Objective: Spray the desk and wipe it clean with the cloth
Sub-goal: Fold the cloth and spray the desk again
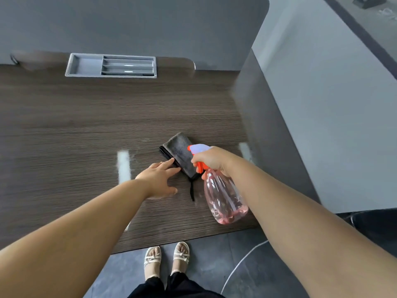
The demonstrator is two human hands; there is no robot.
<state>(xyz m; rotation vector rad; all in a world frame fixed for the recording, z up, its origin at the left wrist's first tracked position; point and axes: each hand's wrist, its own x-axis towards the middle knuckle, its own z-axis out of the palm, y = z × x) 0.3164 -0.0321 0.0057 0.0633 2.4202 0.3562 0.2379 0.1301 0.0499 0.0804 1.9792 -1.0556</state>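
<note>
Bare forearms [64, 244] reach out: right hand [211, 161] grips a clear pink spray bottle [223, 198], and left hand [160, 179], fingers straight, touches the folded grey cloth [179, 152].

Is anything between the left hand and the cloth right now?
Nothing visible. The left hand has its straight fingers at the left edge of the cloth. The spray bottle, gripped by the right hand, overlaps only the cloth's right side.

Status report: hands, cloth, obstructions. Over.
Left hand open, reaching the edge of the folded grey cloth. Right hand grips the pink spray bottle above the desk. Nothing between left hand and cloth.
</note>
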